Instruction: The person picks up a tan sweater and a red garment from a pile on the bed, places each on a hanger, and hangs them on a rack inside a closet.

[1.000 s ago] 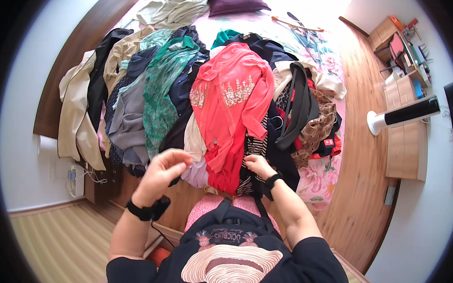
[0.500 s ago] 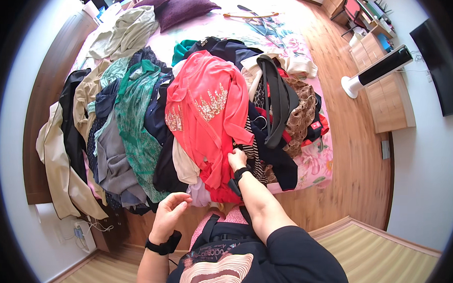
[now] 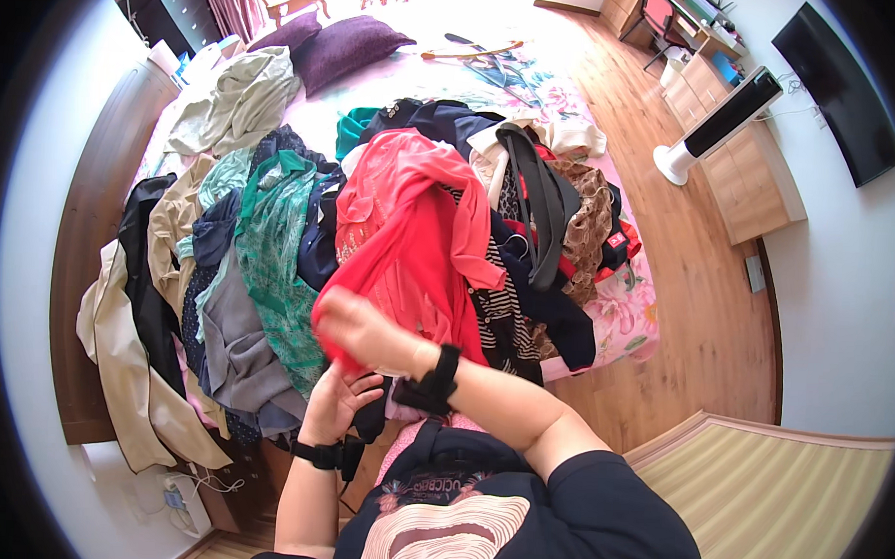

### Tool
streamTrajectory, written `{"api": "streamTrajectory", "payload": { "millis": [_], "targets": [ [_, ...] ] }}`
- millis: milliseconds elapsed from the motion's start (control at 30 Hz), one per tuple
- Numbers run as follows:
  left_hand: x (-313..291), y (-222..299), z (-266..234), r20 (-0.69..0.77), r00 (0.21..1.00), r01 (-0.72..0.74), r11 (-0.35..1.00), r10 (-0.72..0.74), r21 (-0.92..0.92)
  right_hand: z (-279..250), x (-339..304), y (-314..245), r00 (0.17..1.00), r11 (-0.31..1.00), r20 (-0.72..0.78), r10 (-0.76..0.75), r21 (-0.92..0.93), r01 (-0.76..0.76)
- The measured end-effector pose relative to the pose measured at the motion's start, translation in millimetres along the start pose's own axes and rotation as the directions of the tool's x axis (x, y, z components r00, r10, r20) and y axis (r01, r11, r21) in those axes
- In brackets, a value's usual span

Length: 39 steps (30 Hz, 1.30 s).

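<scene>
Head: left fingers (image 3: pixel 367 383) spread by draped cloth (image 3: pixel 381 259); right fingers (image 3: pixel 336 321) too blurred to tell.

Lower centre of frame: the bare right hand (image 3: pixel 369 333), blurred, is at the lower left of a coral-red, long-sleeved, sequin-trimmed fabric garment (image 3: pixel 400 238); its grip cannot be determined. The bare left hand (image 3: pixel 335 404), fingers spread, is just below. Left of centre: a green patterned fabric garment (image 3: pixel 274 244). Upper left: a plump dark-purple fabric cushion (image 3: pixel 349 54). Upper right: a black-and-white tower-shaped appliance (image 3: pixel 729 120).
</scene>
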<state>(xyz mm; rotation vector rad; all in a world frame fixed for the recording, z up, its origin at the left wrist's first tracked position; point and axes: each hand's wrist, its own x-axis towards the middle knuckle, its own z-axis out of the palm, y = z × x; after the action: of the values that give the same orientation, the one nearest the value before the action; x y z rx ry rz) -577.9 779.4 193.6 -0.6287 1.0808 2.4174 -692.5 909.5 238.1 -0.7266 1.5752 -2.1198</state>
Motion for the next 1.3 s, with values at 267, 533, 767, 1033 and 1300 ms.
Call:
{"api": "streamTrajectory", "payload": {
  "millis": [267, 533, 767, 1033, 1300],
  "targets": [
    [2, 39, 23, -0.018, 0.991, -0.13, 0.973, 0.136, 0.191, 7, -77, -10, 0.816, 0.907, 0.52, 0.252, -0.422, -0.012],
    [-90, 164, -16, -0.15, 0.621, -0.766, 0.636, 0.77, 0.093, -134, -89, 56, 0.894, 0.779, -0.366, 0.258, -0.468, -0.416],
    [-71, 67, -3, -0.072, 0.8, -0.599, 0.798, 0.595, -0.063, -119, -112, 112, 0.728, 0.627, -0.247, 0.64, -0.378, -0.68],
    [-128, 77, 65, 0.388, 0.706, -0.706, 0.637, 0.593, 0.31, -41, -98, 72, 0.766, 0.742, 0.114, 0.633, -0.369, -0.559],
    [-87, 52, 163, 0.898, 0.437, -0.802, 0.474, 0.05, 0.364, -34, -107, 67, 0.845, 0.825, 0.177, 0.505, 0.19, -0.532]
  ]
}}
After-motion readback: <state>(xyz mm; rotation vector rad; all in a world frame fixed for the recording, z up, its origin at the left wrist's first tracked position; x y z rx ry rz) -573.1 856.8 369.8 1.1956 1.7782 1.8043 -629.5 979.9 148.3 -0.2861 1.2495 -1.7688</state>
